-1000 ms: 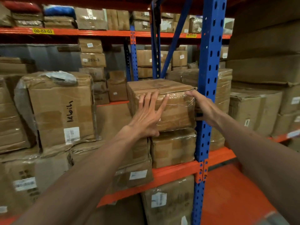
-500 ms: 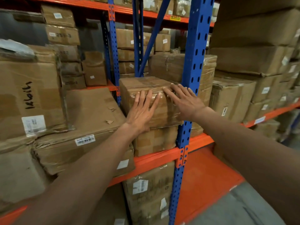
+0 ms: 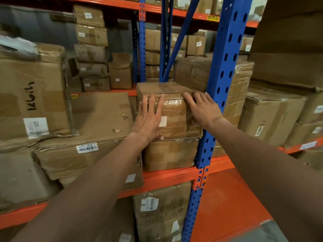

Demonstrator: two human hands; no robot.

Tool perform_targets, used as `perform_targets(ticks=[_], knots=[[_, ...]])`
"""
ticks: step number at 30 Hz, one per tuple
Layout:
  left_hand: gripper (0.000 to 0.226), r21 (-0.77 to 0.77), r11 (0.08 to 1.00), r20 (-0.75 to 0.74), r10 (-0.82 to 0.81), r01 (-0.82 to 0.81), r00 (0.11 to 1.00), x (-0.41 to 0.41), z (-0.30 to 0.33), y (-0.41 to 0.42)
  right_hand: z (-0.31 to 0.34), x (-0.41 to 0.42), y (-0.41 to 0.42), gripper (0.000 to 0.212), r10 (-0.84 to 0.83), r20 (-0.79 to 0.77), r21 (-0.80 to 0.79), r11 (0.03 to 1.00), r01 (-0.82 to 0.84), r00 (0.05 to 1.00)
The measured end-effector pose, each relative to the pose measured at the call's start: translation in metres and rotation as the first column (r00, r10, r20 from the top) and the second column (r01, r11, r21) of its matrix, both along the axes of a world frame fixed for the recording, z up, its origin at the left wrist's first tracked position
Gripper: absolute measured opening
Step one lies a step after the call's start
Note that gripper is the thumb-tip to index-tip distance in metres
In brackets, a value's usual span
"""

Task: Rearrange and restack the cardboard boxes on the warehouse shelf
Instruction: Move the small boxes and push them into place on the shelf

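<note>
A tape-wrapped cardboard box (image 3: 174,107) sits on top of a similar box (image 3: 169,154), just left of the blue upright (image 3: 225,67). My left hand (image 3: 148,117) lies flat on the left part of its front face, fingers spread and pointing up. The palm of my right hand (image 3: 202,109) presses flat on the front face near the top right corner, fingers spread toward the top edge. Neither hand wraps around the box. The two-box stack stands on the orange shelf beam (image 3: 167,177).
A wide crumpled box (image 3: 97,123) lies just left of the stack, and a tall box with handwriting (image 3: 35,95) stands further left. More boxes (image 3: 269,116) fill the bay right of the upright. Another box (image 3: 160,206) sits under the beam. Smaller boxes are stacked at the back.
My right hand has come from the box's right side onto its front face. My left hand stays flat on the front. The view has shifted closer and lower.
</note>
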State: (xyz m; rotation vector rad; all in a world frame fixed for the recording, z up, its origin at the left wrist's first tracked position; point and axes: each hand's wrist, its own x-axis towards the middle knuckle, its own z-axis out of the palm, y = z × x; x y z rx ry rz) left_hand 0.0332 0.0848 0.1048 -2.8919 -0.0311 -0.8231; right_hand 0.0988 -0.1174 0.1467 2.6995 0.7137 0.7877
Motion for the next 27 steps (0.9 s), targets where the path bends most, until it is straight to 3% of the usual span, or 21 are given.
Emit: perform_targets(ticks=[12,17,20,24,27], knots=[[0.15,0.036,0.98,-0.023,0.197,-0.196,0.98,-0.01,-0.002,-0.026,-0.011,0.014,-0.011,0.109,0.128,0.05,0.013,0.992,-0.129,0.991],[0.127,-0.082,0.983,-0.079,0.159,-0.166,0.984,-0.029,0.011,-0.032,-0.001,0.005,-0.02,0.109,0.176,-0.098,0.011,0.984,-0.176,0.979],[0.126,-0.141,0.982,-0.085,0.114,-0.125,0.99,-0.042,0.022,-0.025,0.02,0.003,-0.023,0.1,0.203,-0.218,0.064,0.979,-0.193,0.955],[0.126,-0.126,0.929,0.076,0.36,-0.349,0.93,-0.081,0.021,-0.001,0.045,-0.008,-0.008,0.087,0.305,-0.234,0.093,0.952,-0.291,0.923],[0.125,-0.3,0.81,0.167,0.564,-0.503,0.809,-0.117,0.029,0.028,0.069,-0.028,0.026,0.089,0.4,-0.177,0.079,0.916,-0.393,0.899]])
